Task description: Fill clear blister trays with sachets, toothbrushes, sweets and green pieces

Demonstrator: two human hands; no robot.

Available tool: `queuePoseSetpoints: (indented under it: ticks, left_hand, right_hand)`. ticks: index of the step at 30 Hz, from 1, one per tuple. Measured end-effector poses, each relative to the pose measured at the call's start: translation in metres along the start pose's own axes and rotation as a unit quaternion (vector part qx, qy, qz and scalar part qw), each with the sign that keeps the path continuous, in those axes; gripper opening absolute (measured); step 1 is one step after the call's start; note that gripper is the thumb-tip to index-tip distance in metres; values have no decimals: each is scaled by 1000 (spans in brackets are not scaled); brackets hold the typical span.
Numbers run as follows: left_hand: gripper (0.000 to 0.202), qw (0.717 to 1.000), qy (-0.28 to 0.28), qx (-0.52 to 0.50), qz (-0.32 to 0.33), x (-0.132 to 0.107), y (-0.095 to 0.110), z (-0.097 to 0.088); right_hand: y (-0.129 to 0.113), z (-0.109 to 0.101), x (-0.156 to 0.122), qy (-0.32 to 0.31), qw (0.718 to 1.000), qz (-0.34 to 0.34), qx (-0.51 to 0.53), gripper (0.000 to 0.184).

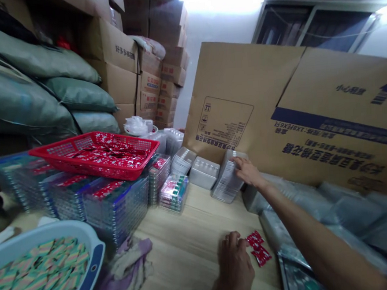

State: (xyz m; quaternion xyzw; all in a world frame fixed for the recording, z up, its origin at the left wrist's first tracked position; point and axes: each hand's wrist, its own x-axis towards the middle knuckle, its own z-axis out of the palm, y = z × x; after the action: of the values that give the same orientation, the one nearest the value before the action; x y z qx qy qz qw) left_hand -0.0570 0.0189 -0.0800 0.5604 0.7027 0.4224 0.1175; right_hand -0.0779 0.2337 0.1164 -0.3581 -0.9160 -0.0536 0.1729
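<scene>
My right hand (pixel 247 171) reaches to the back of the table. Its fingers close on the upper edge of a leaning stack of clear plastic trays (pixel 225 184). Nearer me, my left hand (pixel 235 258) rests low over the tabletop with its fingers loosely bent and slightly apart. No object shows in it. Just right of its fingertips lie two small red sachets with white marks (pixel 261 255), close together on the wood. Beside the gripped stack stands another block of nested clear trays (pixel 204 172).
A red basket (pixel 135 172) of red sachets sits on stacked filled plastic packs (pixel 118 212). A blue tub (pixel 94 258) holds striped wrapped pieces. A cloth (pixel 132 266) lies near it. A large cardboard sheet (pixel 259 87) stands behind; bagged clear trays (pixel 300 199) line the right.
</scene>
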Motion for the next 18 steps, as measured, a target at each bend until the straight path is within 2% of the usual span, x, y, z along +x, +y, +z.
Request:
queuePoseSetpoints:
  ticks: [7, 13, 18]
  left_hand:
    - [43, 998, 48, -22, 41, 7, -6, 2]
    - [40, 991, 96, -10, 90, 12, -12, 2]
    - [40, 984, 132, -12, 116, 16, -19, 6]
  right_hand:
    - [-15, -9, -9, -32, 996, 85, 18, 66]
    - [-1, -18, -16, -44, 990, 133, 30, 70]
    - [6, -21, -21, -53, 991, 118, 45, 74]
